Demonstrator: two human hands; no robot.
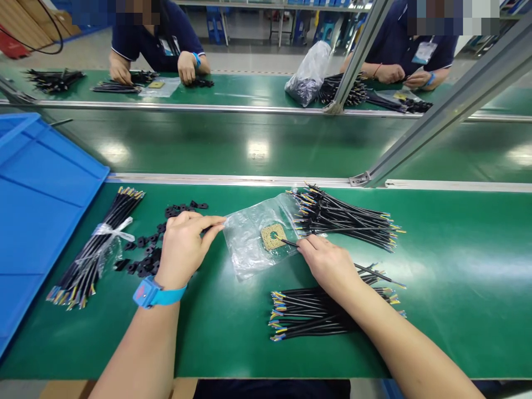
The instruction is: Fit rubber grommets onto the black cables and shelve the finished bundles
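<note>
Here's the right hand (328, 260), its grip pinched around a thin black cable (291, 243), the tip right at the hole of a yellow sponge (268, 242)! Over on the other side, the left hand (183, 246) has thumb and forefinger pressed together on a corner of the clear plastic bag (245, 252), and the sponge sits within that bag's outline, on it or inside it, I can't tell which. A blue wristband (168, 296) circles the left wrist.

Just beyond the right fingers, a loose pile of black cables (353, 221) touches the bag's far edge, blue and yellow wire ends showing. Nearer the body, a second cable pile (307, 313) lies partly under the right forearm. Left of the left hand, small black plastic parts (143, 267) are scattered on the green surface (457, 266), then a tied cable bundle (112, 213), then a big blue bin (45, 194), tilted at the edge. Past the metal rail (249, 179), two co-workers have their hands among similar cables.
</note>
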